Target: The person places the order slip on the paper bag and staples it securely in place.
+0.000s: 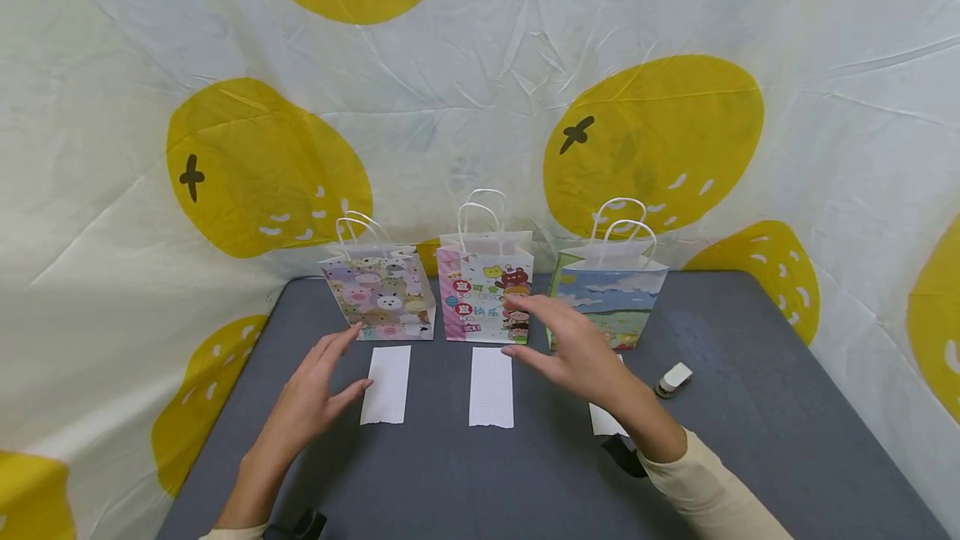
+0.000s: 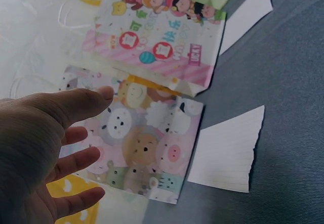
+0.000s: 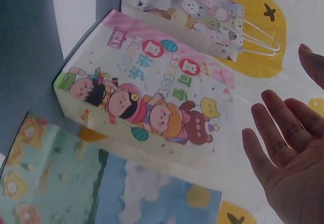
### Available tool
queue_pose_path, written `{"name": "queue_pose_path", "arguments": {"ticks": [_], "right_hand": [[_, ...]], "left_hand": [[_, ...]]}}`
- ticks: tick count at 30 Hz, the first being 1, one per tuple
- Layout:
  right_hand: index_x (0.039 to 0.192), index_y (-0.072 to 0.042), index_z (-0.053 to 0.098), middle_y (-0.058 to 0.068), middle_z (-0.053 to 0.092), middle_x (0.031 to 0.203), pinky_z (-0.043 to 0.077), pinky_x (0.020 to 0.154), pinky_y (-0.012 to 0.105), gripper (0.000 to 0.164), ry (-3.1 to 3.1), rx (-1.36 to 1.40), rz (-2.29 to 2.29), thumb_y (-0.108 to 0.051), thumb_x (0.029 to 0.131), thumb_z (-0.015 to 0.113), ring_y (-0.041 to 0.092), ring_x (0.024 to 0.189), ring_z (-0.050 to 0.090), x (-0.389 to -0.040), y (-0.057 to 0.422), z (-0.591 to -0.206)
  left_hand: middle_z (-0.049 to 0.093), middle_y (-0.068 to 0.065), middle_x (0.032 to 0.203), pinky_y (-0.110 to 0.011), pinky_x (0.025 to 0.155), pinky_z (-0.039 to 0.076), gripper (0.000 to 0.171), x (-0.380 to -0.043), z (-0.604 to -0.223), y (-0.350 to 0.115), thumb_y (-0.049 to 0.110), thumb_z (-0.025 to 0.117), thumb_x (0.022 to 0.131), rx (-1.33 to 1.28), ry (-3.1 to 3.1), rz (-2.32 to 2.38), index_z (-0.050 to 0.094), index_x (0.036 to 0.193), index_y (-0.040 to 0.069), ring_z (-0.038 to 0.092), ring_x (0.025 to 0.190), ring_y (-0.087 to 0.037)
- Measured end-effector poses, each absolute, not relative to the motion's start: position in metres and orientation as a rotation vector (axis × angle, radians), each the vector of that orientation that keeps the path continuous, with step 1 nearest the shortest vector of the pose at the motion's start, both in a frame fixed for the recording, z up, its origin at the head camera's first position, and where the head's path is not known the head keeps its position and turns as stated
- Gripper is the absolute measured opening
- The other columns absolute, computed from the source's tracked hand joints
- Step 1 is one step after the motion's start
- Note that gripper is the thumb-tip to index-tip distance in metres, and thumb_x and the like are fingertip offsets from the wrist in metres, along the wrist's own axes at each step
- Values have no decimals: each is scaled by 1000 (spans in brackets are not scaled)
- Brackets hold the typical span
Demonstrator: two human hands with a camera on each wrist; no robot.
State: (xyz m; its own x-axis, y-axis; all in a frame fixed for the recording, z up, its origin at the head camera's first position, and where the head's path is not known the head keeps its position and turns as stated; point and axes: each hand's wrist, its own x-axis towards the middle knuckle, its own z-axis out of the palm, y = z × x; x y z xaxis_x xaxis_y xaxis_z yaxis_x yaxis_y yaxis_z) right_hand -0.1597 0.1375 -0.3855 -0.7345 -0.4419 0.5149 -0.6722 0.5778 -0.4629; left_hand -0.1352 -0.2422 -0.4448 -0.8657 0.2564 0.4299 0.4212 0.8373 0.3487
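Note:
Three paper gift bags with white handles stand in a row at the back of the table. The left one, an animal-print bag, is nearest my left hand. In the middle is a pink-and-white bag with cartoon figures. A landscape-print bag stands at the right, partly behind my right hand. Both hands are held over the table with fingers spread and nothing in them. White paper strips lie before the bags: a left strip, a middle strip and a right strip, partly hidden by the right forearm.
A small bottle with a white cap lies on the right of the grey table. Behind the table hangs a white curtain with yellow fruit shapes, close to the backs of the bags.

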Motion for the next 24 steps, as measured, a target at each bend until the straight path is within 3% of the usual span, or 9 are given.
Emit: {"name": "queue_pose_path", "arguments": {"ticks": [15, 24], "right_hand": [[140, -14, 60, 0, 66, 133, 55, 94, 40, 63, -2411, 1011, 1161, -25, 83, 86, 18, 123, 61, -180, 111, -384], [139, -14, 61, 0, 66, 133, 54, 97, 41, 61, -2415, 1027, 1228, -21, 84, 86, 17, 122, 62, -188, 99, -385]], "left_hand": [[58, -18, 135, -59, 90, 53, 87, -151, -468, -249, 5, 89, 77, -467, -2724, -781, 43, 151, 6, 63, 112, -36], [60, -20, 132, -57, 86, 54, 85, -159, -481, -257, 4, 88, 77, -497, -2707, -871, 44, 150, 4, 65, 110, -40]]}}
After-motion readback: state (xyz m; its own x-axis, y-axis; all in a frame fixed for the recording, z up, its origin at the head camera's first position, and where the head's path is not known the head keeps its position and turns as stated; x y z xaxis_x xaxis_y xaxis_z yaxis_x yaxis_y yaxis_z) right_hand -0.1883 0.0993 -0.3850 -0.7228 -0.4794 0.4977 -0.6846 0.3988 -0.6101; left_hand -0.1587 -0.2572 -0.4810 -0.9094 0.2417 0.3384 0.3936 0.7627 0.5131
